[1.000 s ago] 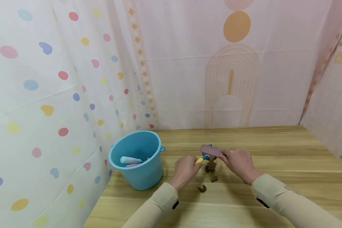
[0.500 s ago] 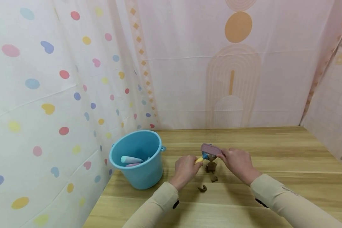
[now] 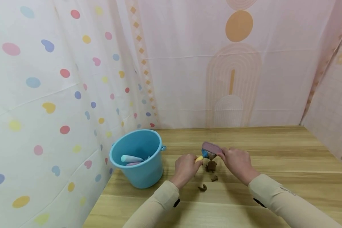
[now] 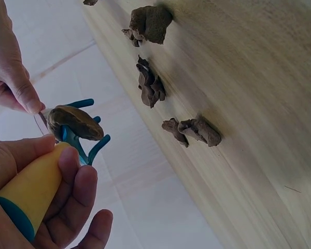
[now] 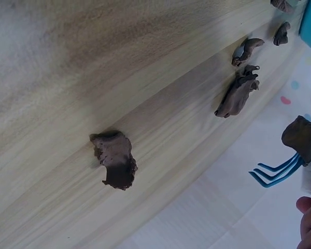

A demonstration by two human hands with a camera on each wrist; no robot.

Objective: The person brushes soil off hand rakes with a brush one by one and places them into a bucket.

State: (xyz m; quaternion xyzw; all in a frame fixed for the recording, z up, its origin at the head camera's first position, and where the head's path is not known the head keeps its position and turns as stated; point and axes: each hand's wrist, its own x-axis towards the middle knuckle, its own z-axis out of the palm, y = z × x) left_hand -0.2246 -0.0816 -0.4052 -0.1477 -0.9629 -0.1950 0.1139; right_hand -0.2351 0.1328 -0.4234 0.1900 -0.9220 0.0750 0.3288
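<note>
My left hand (image 3: 186, 169) grips the yellow handle (image 4: 36, 187) of a small hand rake with curved blue tines (image 4: 96, 148). A brown, clay-like lump (image 4: 75, 123) sits against the rake head. My right hand (image 3: 239, 163) pinches one end of a flat, rounded mauve tool (image 3: 211, 148), whose exact kind I cannot tell. In the head view this tool lies across the rake head and partly hides it. Both are held above the wooden table (image 3: 273, 148). Below them lie a larger brown lump (image 3: 211, 166), a small one (image 3: 214, 178) and a curled piece (image 3: 202, 188).
To the left of my hands stands a light-blue bucket (image 3: 148, 174). Inside it are a pale-teal handle (image 3: 131, 159) and something pink (image 3: 133, 164). Patterned curtains (image 3: 182, 88) enclose the table at the back and sides. More brown pieces (image 5: 114, 158) lie on the wood.
The mauve tool and the rake head have shifted slightly upward in the head view, and more of the blue rake head shows. Both hands keep their grips.
</note>
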